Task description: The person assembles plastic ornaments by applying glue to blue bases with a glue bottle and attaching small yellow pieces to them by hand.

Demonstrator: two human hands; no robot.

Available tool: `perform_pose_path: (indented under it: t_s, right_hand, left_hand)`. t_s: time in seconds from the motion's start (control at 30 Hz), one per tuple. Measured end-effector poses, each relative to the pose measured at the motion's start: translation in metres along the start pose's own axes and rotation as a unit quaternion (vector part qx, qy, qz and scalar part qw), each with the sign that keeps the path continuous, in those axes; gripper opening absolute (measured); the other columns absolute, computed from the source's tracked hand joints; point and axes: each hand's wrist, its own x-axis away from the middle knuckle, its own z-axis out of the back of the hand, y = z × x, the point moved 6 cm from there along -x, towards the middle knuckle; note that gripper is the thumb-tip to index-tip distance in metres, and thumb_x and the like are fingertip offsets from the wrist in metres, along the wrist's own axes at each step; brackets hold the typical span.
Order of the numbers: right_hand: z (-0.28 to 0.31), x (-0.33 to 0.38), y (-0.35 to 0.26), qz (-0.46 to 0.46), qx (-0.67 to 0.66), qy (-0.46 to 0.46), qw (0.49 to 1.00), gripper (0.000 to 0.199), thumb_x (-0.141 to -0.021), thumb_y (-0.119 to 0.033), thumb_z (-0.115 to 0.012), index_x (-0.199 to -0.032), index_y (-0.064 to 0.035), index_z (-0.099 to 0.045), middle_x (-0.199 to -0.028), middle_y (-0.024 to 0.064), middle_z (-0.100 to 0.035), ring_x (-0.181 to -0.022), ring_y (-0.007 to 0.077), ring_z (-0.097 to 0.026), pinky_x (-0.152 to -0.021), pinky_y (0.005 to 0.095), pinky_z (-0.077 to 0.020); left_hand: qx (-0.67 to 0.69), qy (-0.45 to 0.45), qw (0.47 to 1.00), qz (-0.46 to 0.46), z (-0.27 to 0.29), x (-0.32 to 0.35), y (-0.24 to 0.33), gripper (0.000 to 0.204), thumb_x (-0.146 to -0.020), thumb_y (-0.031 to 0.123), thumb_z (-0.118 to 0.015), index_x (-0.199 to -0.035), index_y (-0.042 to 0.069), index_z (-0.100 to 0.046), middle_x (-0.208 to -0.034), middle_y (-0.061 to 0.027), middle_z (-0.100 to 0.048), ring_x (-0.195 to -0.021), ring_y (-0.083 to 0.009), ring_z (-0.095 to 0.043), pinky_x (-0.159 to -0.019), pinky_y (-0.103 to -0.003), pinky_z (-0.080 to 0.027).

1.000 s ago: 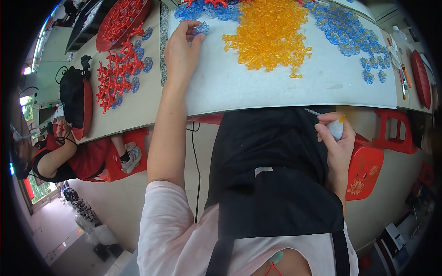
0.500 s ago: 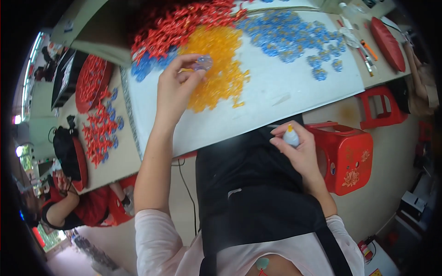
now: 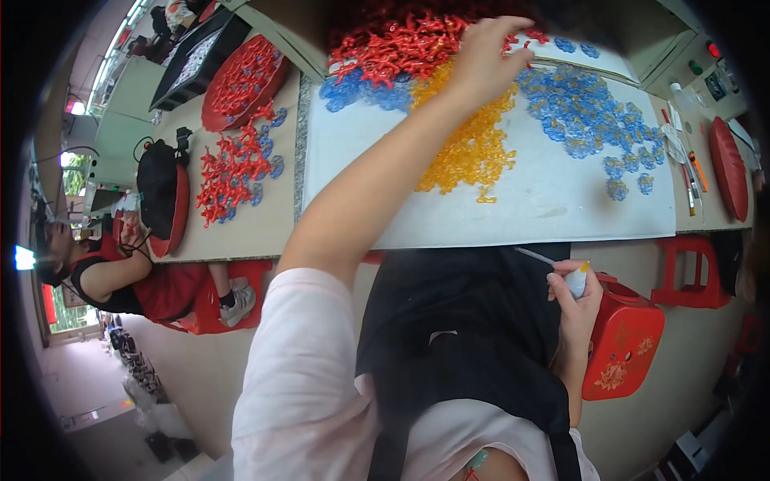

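My left hand [image 3: 488, 62] reaches over the back of the table with thumb and forefinger apart. Beside its fingertips lie red branched plastic pieces [image 3: 536, 37]; I make out nothing held. Below that forearm spreads a heap of orange-yellow translucent pieces [image 3: 461, 156]. My right hand [image 3: 579, 309], low at the table's front edge, is closed round a small white squeeze bottle [image 3: 577, 282] with a yellow tip. A thin metal tool [image 3: 536, 256] sticks out from the same hand. To the right on the white sheet are many blue flower-shaped pieces [image 3: 581, 112] with yellowish middles.
A large red heap [image 3: 393, 48] and blue pieces [image 3: 365, 94] lie at the back. Box walls [image 3: 277, 36] frame that area. Brushes [image 3: 688, 188] and a red tray [image 3: 728, 168] are at right. Red stools [image 3: 622, 353] stand below. Another person [image 3: 120, 276] sits at left.
My left hand has moved away and right, from above the yellow heap to the back; the clear bluish piece is no longer visible in it. My right hand keeps the bottle. The view has shifted.
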Motion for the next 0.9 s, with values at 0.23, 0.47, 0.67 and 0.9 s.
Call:
perform_pose_path:
  t_s: [0.23, 0.47, 0.67, 0.9]
  right_hand:
    - [-0.033, -0.006, -0.004, 0.006, 0.027, -0.073, 0.997, 0.013, -0.076, 0.000, -0.065, -0.088, -0.0003, -0.060, -0.074, 0.0013, -0.058, -0.060, 0.0054, -0.050, -0.054, 0.0191, -0.0395]
    - [-0.049, 0.005, -0.008, 0.023, 0.070, -0.087, 0.993, 0.013, -0.075, -0.001, -0.066, -0.086, -0.0003, -0.059, -0.074, 0.0014, -0.059, -0.063, 0.0058, -0.051, -0.056, 0.0194, -0.0391]
    - [-0.047, 0.004, -0.003, -0.004, 0.067, -0.083, 0.994, 0.011, -0.076, -0.002, -0.066, -0.085, -0.0006, -0.060, -0.073, 0.0011, -0.058, -0.061, 0.0054, -0.050, -0.054, 0.0194, -0.0382]
    - [-0.052, 0.005, -0.010, 0.004, 0.079, -0.085, 0.993, 0.012, -0.076, -0.003, -0.066, -0.085, -0.0007, -0.060, -0.072, 0.0011, -0.058, -0.060, 0.0057, -0.050, -0.053, 0.0197, -0.0377]
  left_hand:
    - [-0.250, 0.080, 0.951, 0.163, 0.198, 0.094, -0.081, 0.039, -0.075, 0.026, -0.071, -0.104, 0.004, -0.057, -0.100, -0.0137, -0.059, -0.096, -0.0288, -0.055, -0.081, -0.037, -0.044]
    - [-0.206, -0.001, 0.948, 0.241, 0.192, 0.116, -0.092, 0.053, -0.072, 0.033, -0.072, -0.112, 0.003, -0.054, -0.106, -0.0173, -0.056, -0.098, -0.0295, -0.055, -0.085, -0.035, -0.044]
    - [-0.244, -0.037, 0.960, 0.135, 0.175, 0.115, -0.051, 0.052, -0.074, 0.036, -0.070, -0.111, 0.003, -0.055, -0.103, -0.0158, -0.057, -0.103, -0.0317, -0.052, -0.088, -0.039, -0.040]
    - [-0.235, -0.052, 0.958, 0.153, 0.157, 0.085, -0.100, 0.051, -0.075, 0.035, -0.070, -0.110, 0.000, -0.057, -0.099, -0.0166, -0.061, -0.093, -0.0275, -0.058, -0.083, -0.034, -0.044]
